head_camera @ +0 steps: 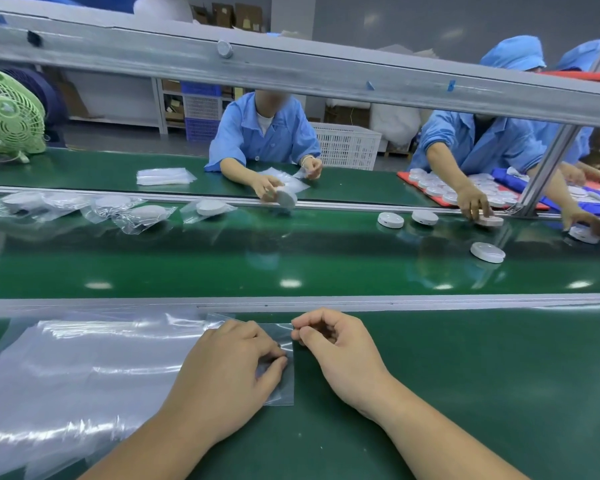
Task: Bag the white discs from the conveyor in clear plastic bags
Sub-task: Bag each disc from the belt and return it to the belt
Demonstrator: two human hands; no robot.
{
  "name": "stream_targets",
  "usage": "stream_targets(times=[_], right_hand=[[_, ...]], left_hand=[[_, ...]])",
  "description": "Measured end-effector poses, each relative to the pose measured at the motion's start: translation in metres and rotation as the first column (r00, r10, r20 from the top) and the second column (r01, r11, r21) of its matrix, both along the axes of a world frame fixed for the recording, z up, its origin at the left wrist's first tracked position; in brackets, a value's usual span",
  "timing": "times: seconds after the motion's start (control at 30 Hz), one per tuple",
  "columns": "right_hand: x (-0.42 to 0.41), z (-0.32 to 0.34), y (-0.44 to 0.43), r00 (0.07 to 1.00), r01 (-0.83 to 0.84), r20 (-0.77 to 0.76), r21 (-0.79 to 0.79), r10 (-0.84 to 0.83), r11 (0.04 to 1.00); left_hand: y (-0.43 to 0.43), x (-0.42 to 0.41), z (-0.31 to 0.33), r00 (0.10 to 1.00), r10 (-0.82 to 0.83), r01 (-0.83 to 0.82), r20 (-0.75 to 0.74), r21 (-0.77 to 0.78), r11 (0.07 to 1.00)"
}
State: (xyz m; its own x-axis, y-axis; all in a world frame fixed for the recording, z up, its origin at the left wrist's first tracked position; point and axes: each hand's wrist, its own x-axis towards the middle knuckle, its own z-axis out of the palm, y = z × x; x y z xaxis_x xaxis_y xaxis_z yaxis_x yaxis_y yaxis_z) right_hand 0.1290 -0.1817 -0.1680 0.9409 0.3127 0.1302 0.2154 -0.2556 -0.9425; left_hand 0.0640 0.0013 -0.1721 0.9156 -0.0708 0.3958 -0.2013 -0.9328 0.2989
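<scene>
The counter under the hands is dark green. The plastic bag between the left hand and right hand is clear, like the bag stack left of them. Beyond the hands, the conveyor belt is glossy green and the discs white. Farther off are blue smocks, a pale green fan and a red tray.

No legible text, brand, number or sign found. Checked blue tape tabs on overhead aluminium rail: no writing discernible. Marks on cardboard boxes at back too blurred to read. Loose white discs on conveyor: no readable marking.
</scene>
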Motion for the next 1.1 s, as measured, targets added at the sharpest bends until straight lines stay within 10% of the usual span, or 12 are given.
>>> stream_targets(times=[1.1], right_hand=[[-0.0092, 0.0071, 0.0026, 0.995, -0.059, 0.073, -0.117, 0.067, 0.991]], left_hand=[[0.0012, 0.0022, -0.0016, 1.000, -0.006, 0.006, -0.028, -0.019, 1.000]])
